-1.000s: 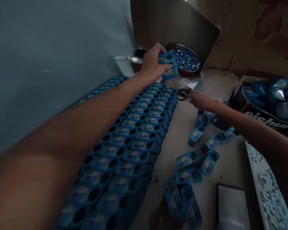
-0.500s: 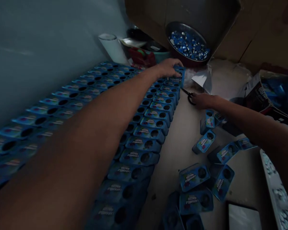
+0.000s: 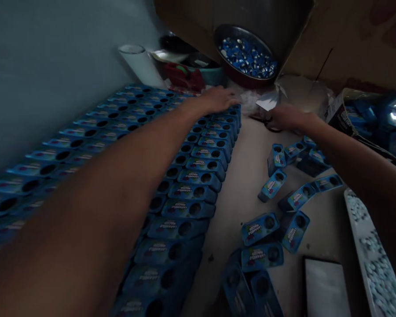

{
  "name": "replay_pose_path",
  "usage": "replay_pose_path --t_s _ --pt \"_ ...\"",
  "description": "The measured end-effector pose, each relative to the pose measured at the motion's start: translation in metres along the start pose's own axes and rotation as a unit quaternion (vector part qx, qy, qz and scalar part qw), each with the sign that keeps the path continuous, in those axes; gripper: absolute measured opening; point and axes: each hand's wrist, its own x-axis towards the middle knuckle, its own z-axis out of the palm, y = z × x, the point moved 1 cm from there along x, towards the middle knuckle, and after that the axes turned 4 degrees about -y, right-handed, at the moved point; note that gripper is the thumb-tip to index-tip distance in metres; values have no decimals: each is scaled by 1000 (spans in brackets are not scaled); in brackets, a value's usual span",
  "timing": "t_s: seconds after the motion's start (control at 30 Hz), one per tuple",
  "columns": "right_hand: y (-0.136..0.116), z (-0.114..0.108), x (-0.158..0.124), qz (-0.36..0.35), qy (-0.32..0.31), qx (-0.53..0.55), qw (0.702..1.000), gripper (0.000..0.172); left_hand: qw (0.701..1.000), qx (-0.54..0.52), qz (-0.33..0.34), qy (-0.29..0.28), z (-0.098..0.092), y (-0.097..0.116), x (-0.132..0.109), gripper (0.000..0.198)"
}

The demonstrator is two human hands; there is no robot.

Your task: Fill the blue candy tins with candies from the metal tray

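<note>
Has a blue-grey wall (image 3: 69, 53) to the left of the left hand (image 3: 219, 99). Stretches both bare arms out over a pale bench (image 3: 231, 189), uncovered in a strip running from between the hands back toward the body. Faces a large brown cardboard panel (image 3: 293, 26) beyond the hands. Has a long block of blue boxes (image 3: 198, 165) beneath the left arm, packed in close rows, with the far corner under the left hand (each top bearing a dark round patch near one end). Has an open-topped carton (image 3: 343, 116) of blue packets (image 3: 368, 112) to the right of the right hand (image 3: 287, 118), and a long white tray (image 3: 359, 251) of pale small pieces (image 3: 376, 268) nearer the body, beside the right forearm. Has a dark red bowl (image 3: 251, 79) past and between the hands, heaped with shiny blue-and-silver pieces (image 3: 247, 57), plus a white roll (image 3: 141, 66) leaning beyond the left hand, to its left. Lays the left hand over the block's last boxes, fingers reaching forward; impossible to say if gripping one or merely touching. Has loose blue boxes (image 3: 260, 257) scattered on the near side of the right hand, lettered CARAMELO MACIZO. Grasps black scissors (image 3: 273, 128) in the right hand, blades pointing toward the left hand.
</note>
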Motion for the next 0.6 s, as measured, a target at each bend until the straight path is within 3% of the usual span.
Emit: replay_pose_path --t_s 0.07,0.13,0.23,0.3,0.37,0.43,0.5,0.6 --pt "11 -16 -33 -14 12 57 998 36 999 -15 -18 -31 -8 12 -6 64" --pt "18 -22 -71 -19 -22 98 995 39 998 -30 -10 -52 -17 24 -14 62" --pt "13 -6 -121 -38 -76 95 992 54 995 -34 27 -95 -30 43 -32 56" --pt "4 13 -138 -36 -72 38 996 61 988 -16 48 -145 -38 58 -51 53" --pt "-3 26 -142 -7 -43 -17 999 54 982 -4 67 -176 -43 76 -73 55" --pt "-6 23 -144 40 2 -25 999 45 982 -7 81 -173 -45 94 -96 62" --pt "-5 2 -157 89 73 13 993 40 985 -19 83 -153 -41 113 -115 71" --pt "-8 -43 -208 121 194 119 966 38 988 -53 43 -139 -25 143 -129 82"
